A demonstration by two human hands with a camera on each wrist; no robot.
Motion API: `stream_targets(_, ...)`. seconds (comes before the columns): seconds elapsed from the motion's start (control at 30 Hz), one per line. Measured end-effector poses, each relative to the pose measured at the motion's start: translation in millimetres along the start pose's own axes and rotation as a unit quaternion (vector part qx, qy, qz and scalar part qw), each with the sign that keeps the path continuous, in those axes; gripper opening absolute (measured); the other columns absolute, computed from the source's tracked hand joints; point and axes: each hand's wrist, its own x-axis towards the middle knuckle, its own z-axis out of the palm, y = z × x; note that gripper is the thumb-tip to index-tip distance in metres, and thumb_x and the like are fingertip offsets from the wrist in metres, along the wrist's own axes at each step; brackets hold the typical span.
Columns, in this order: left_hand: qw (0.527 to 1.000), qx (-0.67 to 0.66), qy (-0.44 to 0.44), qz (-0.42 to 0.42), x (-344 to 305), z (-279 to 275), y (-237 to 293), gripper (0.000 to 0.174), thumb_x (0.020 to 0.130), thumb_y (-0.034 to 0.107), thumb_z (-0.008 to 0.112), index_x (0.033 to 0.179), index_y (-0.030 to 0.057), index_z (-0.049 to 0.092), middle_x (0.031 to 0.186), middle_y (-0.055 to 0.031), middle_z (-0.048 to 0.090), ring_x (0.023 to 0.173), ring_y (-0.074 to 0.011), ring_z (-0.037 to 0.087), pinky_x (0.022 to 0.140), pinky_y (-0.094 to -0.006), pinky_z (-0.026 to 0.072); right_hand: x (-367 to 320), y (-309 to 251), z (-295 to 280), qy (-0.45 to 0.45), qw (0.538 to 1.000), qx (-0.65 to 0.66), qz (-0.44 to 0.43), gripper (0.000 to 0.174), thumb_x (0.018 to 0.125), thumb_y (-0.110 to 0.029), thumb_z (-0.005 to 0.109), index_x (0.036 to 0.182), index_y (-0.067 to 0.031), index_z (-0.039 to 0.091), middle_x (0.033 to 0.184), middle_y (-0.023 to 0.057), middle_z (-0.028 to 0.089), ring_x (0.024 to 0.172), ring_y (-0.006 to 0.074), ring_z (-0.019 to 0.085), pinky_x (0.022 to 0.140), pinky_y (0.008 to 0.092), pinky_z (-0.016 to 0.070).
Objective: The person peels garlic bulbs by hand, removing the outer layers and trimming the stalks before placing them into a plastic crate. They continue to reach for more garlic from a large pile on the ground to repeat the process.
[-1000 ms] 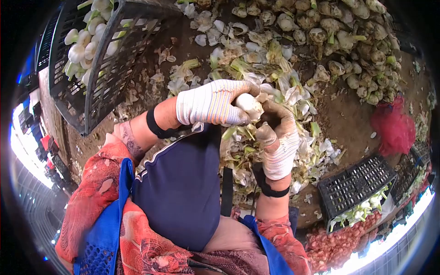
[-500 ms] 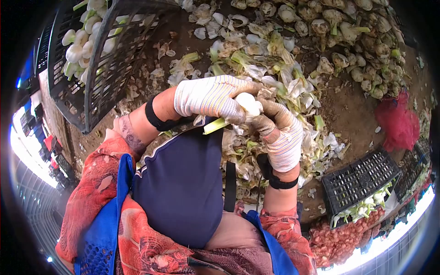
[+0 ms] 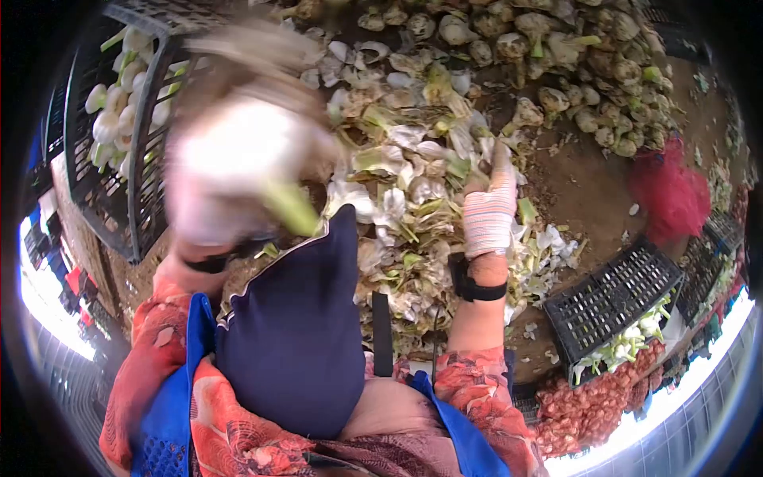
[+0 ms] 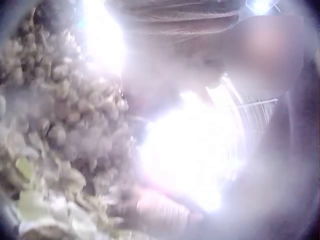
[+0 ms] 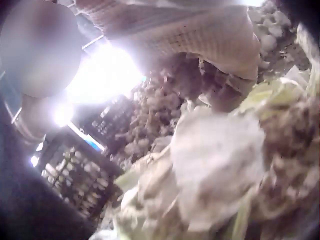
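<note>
Blurred by motion and close to the camera, my gloved left hand (image 3: 199, 208) is raised at the left in the head view. It holds a white garlic bulb (image 3: 246, 143), whose cut green stem (image 3: 290, 208) points down and right. My gloved right hand (image 3: 490, 213) reaches forward over the heap of garlic peels (image 3: 413, 199), fingers extended at the heap's right side. In the right wrist view that right hand (image 5: 215, 42) is above the peels, near a broad pale skin (image 5: 220, 165). The left wrist view is mostly blur and glare.
A black crate (image 3: 149, 151) of cleaned garlic bulbs (image 3: 119, 111) stands at the left. Uncleaned garlic bulbs (image 3: 588, 87) are heaped at the far right. Below them lie a red mesh bag (image 3: 671, 191) and a tilted black crate (image 3: 612, 298), with reddish sacks (image 3: 600, 397) beyond.
My hands were together on the garlic bulb and have come apart. The left has swung left and up with the bulb; the right has let go and moved forward over the peels.
</note>
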Motion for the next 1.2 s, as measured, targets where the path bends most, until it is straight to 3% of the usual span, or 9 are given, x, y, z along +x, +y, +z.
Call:
stream_targets(0.07, 0.923, -0.267, 0.220, 0.171, -17, -43, 23, 0.045, 0.077, 0.041, 0.075, 0.109, 0.0099, 0.067, 0.114, -0.0106, 0.065, 0.091, -0.0127, 0.059, 0.083, -0.0360, 0.0460, 15, 6, -22, 0.014, 1.000, 0.005, -0.012, 0.049, 0.082, 0.006, 0.054, 0.129, -0.0043, 0.059, 0.124, 0.0193, 0.062, 0.115, 0.0323, 0.059, 0.102, 0.0360, 0.0450)
stream_targets(0.13, 0.877, -0.074, 0.413, 0.233, -22, -52, 33, 0.073, 0.073, 0.053, 0.077, 0.126, 0.0068, 0.058, 0.127, -0.0162, 0.057, 0.107, -0.0185, 0.054, 0.098, -0.0419, 0.0437, 46, 2, -43, 0.047, 0.994, -0.086, -0.047, 0.054, 0.080, 0.007, 0.053, 0.132, -0.0080, 0.059, 0.132, 0.0214, 0.058, 0.120, 0.0339, 0.056, 0.103, 0.0372, 0.0452)
stream_targets(0.4, 0.951, -0.185, 0.245, -0.030, -12, 2, -61, 0.027, 0.098, 0.024, 0.058, 0.113, 0.0028, 0.066, 0.112, -0.0119, 0.066, 0.091, -0.0262, 0.067, 0.087, -0.0397, 0.0533, 163, 61, -9, -0.121, 0.877, -0.465, -0.021, 0.065, 0.078, 0.004, 0.057, 0.140, -0.0136, 0.052, 0.133, 0.0208, 0.056, 0.117, 0.0365, 0.059, 0.098, 0.0408, 0.0501)
stream_targets(0.5, 0.954, -0.050, 0.186, -0.229, 18, 37, -61, 0.057, 0.086, 0.011, 0.065, 0.139, -0.0032, 0.048, 0.122, -0.0155, 0.062, 0.102, -0.0232, 0.063, 0.092, -0.0368, 0.0508, 110, -12, -28, -0.173, 0.971, 0.123, 0.112, 0.064, 0.083, -0.009, 0.064, 0.144, -0.0058, 0.045, 0.119, 0.0166, 0.065, 0.096, 0.0254, 0.067, 0.078, 0.0354, 0.0568)
stream_targets(0.6, 0.993, -0.003, 0.067, -0.099, 28, 63, -101, 0.090, 0.077, 0.008, 0.081, 0.152, 0.0057, 0.032, 0.142, -0.0145, 0.048, 0.132, -0.0268, 0.046, 0.109, -0.0381, 0.0410, 42, -61, -16, -0.290, 0.800, 0.498, 0.165, 0.063, 0.092, -0.022, 0.066, 0.147, -0.0053, 0.040, 0.114, 0.0086, 0.064, 0.089, 0.0180, 0.065, 0.073, 0.0297, 0.0562)
stream_targets(0.8, 0.978, -0.050, 0.063, -0.190, 32, 68, -84, 0.090, 0.072, 0.022, 0.088, 0.147, 0.0058, 0.040, 0.138, -0.0098, 0.052, 0.128, -0.0219, 0.050, 0.106, -0.0349, 0.0428, -5, -90, -10, -0.229, 0.864, 0.433, 0.116, 0.048, 0.096, -0.023, 0.063, 0.137, -0.0024, 0.050, 0.118, 0.0087, 0.064, 0.096, 0.0165, 0.065, 0.082, 0.0281, 0.0546)
stream_targets(0.87, 0.965, 0.254, 0.033, -0.059, 27, 62, -84, 0.089, 0.068, 0.025, 0.090, 0.143, 0.0071, 0.046, 0.132, -0.0112, 0.056, 0.123, -0.0271, 0.054, 0.103, -0.0371, 0.0445, -4, -85, -13, -0.221, 0.799, 0.541, 0.142, 0.048, 0.096, -0.020, 0.064, 0.137, 0.0008, 0.050, 0.116, 0.0095, 0.064, 0.097, 0.0142, 0.063, 0.084, 0.0284, 0.0521)
stream_targets(0.9, 0.942, 0.332, 0.049, -0.014, 26, 66, -81, 0.089, 0.062, 0.025, 0.092, 0.140, 0.0101, 0.051, 0.126, -0.0148, 0.057, 0.116, -0.0337, 0.057, 0.100, -0.0404, 0.0461, -6, -91, -17, -0.222, 0.874, 0.420, 0.095, 0.050, 0.092, -0.022, 0.068, 0.133, 0.0025, 0.054, 0.113, 0.0097, 0.065, 0.095, 0.0142, 0.063, 0.087, 0.0295, 0.0514)
stream_targets(1.2, 0.936, 0.351, -0.011, 0.004, 21, 64, -72, 0.087, 0.062, 0.028, 0.089, 0.139, 0.0112, 0.051, 0.120, -0.0194, 0.058, 0.110, -0.0398, 0.058, 0.094, -0.0428, 0.0495, -23, -102, -16, -0.227, 0.832, 0.474, 0.178, 0.049, 0.087, -0.018, 0.071, 0.130, 0.0005, 0.056, 0.111, 0.0073, 0.066, 0.097, 0.0153, 0.062, 0.086, 0.0304, 0.0519)
